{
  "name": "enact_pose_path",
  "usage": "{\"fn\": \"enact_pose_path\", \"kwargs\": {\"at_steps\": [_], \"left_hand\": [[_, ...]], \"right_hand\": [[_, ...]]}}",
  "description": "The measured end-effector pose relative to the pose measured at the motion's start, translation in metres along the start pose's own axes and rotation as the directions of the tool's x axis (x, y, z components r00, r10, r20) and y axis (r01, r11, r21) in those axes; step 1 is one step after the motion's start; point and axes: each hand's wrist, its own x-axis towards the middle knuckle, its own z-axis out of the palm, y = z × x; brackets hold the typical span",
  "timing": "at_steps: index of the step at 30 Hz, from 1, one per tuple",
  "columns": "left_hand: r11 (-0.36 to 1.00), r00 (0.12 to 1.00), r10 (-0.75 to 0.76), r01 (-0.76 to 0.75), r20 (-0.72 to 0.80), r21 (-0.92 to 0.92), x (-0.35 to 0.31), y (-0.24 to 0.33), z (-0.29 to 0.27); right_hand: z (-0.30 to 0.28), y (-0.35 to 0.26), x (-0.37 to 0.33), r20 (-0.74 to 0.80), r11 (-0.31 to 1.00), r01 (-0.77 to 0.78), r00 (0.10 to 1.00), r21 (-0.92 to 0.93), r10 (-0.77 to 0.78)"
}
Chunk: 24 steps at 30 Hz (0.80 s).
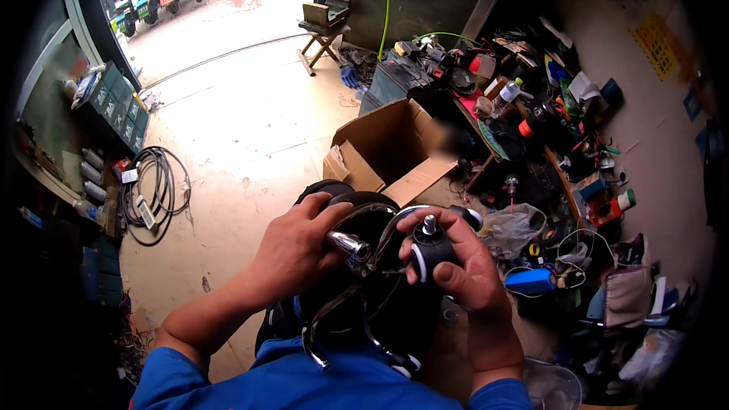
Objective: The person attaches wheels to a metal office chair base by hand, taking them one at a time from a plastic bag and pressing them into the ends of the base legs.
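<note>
A chrome frame with several curved legs, like a chair base (317, 342), rests across my lap. My left hand (288, 247) is wrapped round one of its legs, beside the shiny open tube end. In my right hand (474, 277) is a black caster wheel (431, 257) with a white rim, its metal stem pointing up between fingers and thumb. The caster is close to the frame but apart from the tube end. Another white-rimmed caster (407, 367) shows at the end of a lower leg. My hands and the caster hide part of the frame.
An open cardboard box (357, 167) stands on the floor ahead. To the right, tools, bottles, bags and a blue case (530, 282) lie heaped. A coiled black cable (156, 193) is at left, near stacked drawers (114, 106). A small folding stool (325, 26) stands by the doorway.
</note>
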Motion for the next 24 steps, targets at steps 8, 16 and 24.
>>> {"fn": "enact_pose_path", "kwargs": {"at_steps": [8,16,24], "left_hand": [[0.942,0.954,0.28,-0.295,-0.11,-0.157,0.014,-0.017,0.001],[0.895,0.935,0.353,-0.33,0.025,-0.299,0.017,-0.031,-0.003],[0.854,0.927,0.372,-0.326,0.039,-0.406,0.022,-0.029,-0.006]], "right_hand": [[0.0,0.012,0.005,-0.045,1.0,0.031,0.999,0.002,-0.03],[0.009,0.029,0.006,-0.075,0.989,0.065,0.996,0.133,-0.056],[0.01,0.033,0.008,0.02,0.776,0.311,0.933,-0.549,-0.36]]}}
